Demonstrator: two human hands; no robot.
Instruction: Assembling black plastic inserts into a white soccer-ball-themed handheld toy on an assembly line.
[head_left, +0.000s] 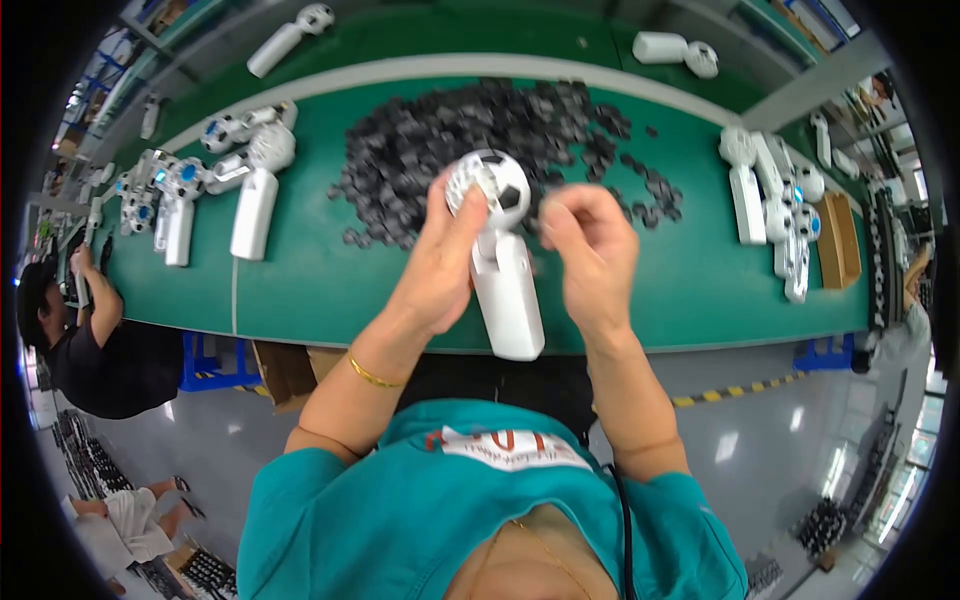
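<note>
Over the near edge of the green bench (300, 300), the left hand (440, 260) has its fingers wrapped round the neck of a white handheld fan (503, 255). The fan's long axis runs away from the person, round head toward the heap of small black parts (450, 140), handle toward the body. Just right of the head, the right hand (590, 245) is pinched closed; whether on anything is unclear.

1. A green workbench (300, 290) runs from left to right.
2. A heap of small black parts (420, 140) lies far centre.
3. White handheld fans lie at far left (250, 200) and far right (770, 200).
</note>
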